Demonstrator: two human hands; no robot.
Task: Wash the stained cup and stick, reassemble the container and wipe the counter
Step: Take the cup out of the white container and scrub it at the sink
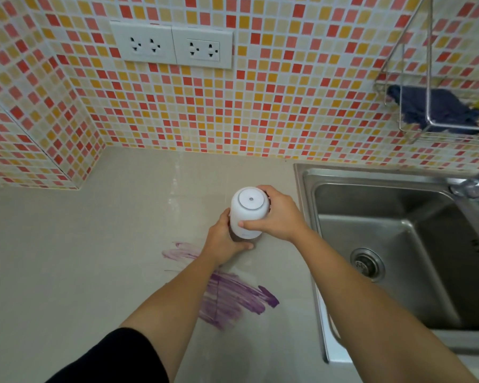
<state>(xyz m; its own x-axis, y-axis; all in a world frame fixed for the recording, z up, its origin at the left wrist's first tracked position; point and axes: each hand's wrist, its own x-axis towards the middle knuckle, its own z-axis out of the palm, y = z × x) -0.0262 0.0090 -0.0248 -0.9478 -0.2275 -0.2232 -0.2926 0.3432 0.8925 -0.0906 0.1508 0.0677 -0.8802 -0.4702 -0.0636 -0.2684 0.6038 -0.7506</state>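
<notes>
A wall of small orange, red and cream mosaic tiles (260, 106) fills the upper half of my view, meeting a pale beige counter (94, 258) below. To my right, a stainless steel sink (385, 244) is set into the counter, its round drain (367, 264) near the left of the basin. Two white double sockets (172, 45) sit side by side high on the wall. At the upper right, a wire rack (426, 111) holds a dark blue cloth (437, 109). Purple stains (233, 297) are smeared across the counter in front of me, partly under my left forearm.

Between the stains and the wall, just left of the sink, stands a white container (248, 212), upright on the counter, its round top showing a grey ring and a small centre hole. My right hand (277, 214) wraps its upper part, thumb across the front and fingers curled round the far side. My left hand (224, 241) grips its darker base, fingers curled beneath and around it.
</notes>
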